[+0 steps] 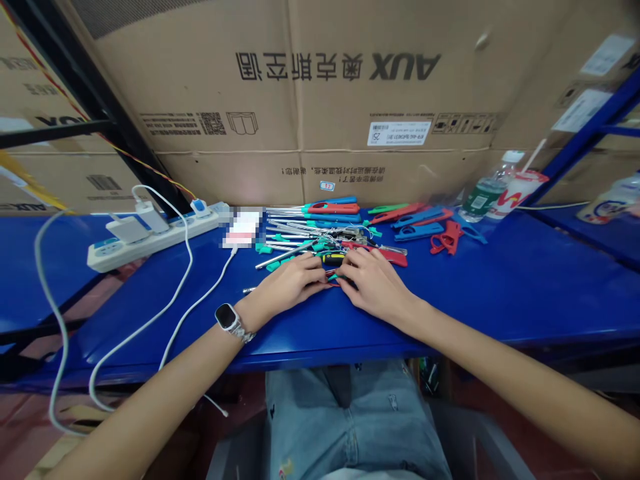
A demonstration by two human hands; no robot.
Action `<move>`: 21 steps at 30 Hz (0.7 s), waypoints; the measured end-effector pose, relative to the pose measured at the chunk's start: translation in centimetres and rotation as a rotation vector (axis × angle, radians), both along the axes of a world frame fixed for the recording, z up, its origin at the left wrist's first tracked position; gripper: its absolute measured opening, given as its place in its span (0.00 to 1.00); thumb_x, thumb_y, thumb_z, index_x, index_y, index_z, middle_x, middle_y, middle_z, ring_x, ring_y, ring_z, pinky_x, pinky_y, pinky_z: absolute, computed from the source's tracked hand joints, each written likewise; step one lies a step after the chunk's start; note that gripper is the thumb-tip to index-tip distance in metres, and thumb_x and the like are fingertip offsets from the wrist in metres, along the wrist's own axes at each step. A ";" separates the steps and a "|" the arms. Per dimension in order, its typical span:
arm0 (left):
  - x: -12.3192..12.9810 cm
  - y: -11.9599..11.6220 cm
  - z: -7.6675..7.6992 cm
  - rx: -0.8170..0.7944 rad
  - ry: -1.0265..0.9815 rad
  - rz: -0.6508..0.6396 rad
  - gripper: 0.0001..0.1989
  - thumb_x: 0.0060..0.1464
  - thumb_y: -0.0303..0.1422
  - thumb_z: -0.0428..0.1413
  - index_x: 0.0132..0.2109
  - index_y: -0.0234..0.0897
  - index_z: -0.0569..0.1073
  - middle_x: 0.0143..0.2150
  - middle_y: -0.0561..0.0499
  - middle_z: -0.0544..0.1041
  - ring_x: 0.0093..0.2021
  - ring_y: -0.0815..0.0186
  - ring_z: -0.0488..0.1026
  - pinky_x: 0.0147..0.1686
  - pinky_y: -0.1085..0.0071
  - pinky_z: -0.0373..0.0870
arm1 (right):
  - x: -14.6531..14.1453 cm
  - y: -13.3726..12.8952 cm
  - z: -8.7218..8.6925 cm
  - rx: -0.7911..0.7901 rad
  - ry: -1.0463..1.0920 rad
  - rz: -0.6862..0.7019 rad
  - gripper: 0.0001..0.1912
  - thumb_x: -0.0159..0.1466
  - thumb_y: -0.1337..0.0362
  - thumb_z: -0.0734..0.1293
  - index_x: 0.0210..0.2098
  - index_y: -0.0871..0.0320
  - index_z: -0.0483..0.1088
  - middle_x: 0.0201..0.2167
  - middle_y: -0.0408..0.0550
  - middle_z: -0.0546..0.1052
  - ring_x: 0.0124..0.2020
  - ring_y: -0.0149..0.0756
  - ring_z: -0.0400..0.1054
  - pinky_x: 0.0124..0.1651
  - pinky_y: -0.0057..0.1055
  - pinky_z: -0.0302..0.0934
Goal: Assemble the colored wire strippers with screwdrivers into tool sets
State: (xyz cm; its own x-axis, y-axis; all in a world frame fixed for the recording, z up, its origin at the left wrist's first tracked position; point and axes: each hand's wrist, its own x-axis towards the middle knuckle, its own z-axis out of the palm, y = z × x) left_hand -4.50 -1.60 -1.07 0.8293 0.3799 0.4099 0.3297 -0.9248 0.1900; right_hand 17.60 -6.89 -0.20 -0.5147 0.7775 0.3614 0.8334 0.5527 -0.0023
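My left hand (300, 277), with a watch on its wrist, and my right hand (370, 277) meet over the middle of the blue table (480, 300). Their fingers are closed round a small red and green piece (333, 276), largely hidden by the fingertips. A metal tube end (249, 291) shows left of my left hand. Just beyond the fingers lies a yellow and black screwdriver handle (333, 259). Behind it are metal rods (285, 255) with green parts, thin wires, and a red casing (393, 256).
Red and blue casings (417, 232) lie at the back right, near a bottle (483, 197) and a cup (520, 193). A power strip (107, 255) with white cables stands at the left. A cardboard box (330, 147) rises behind the table.
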 end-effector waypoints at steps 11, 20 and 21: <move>0.0 0.1 -0.3 -0.049 -0.030 0.004 0.17 0.72 0.39 0.50 0.37 0.37 0.76 0.36 0.48 0.73 0.40 0.61 0.71 0.40 0.64 0.70 | -0.2 1.1 1.0 -0.027 -0.097 0.168 0.08 0.69 0.70 0.66 0.38 0.62 0.78 0.39 0.55 0.77 0.43 0.44 0.66 0.46 0.39 0.55; 0.1 -0.2 -0.4 -0.034 -0.040 0.032 0.16 0.72 0.39 0.51 0.36 0.37 0.75 0.36 0.49 0.74 0.39 0.61 0.70 0.38 0.65 0.70 | -0.1 0.3 -0.7 -0.059 0.182 0.109 0.12 0.69 0.74 0.64 0.45 0.61 0.79 0.40 0.55 0.76 0.43 0.42 0.70 0.49 0.41 0.65; 0.1 -0.2 -0.3 -0.035 -0.038 0.033 0.16 0.72 0.38 0.51 0.36 0.37 0.75 0.36 0.49 0.74 0.39 0.61 0.70 0.38 0.65 0.70 | -0.2 0.3 -0.8 -0.062 0.186 0.104 0.12 0.69 0.74 0.64 0.45 0.61 0.79 0.40 0.55 0.76 0.43 0.43 0.70 0.50 0.41 0.66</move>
State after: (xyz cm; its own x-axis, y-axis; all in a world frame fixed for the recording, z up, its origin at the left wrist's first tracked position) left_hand -4.44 -1.79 -1.42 0.8000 0.4214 0.4271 0.3520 -0.9061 0.2347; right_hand 17.42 -6.61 -0.95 -0.5222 0.7477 0.4102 0.7541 0.6295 -0.1874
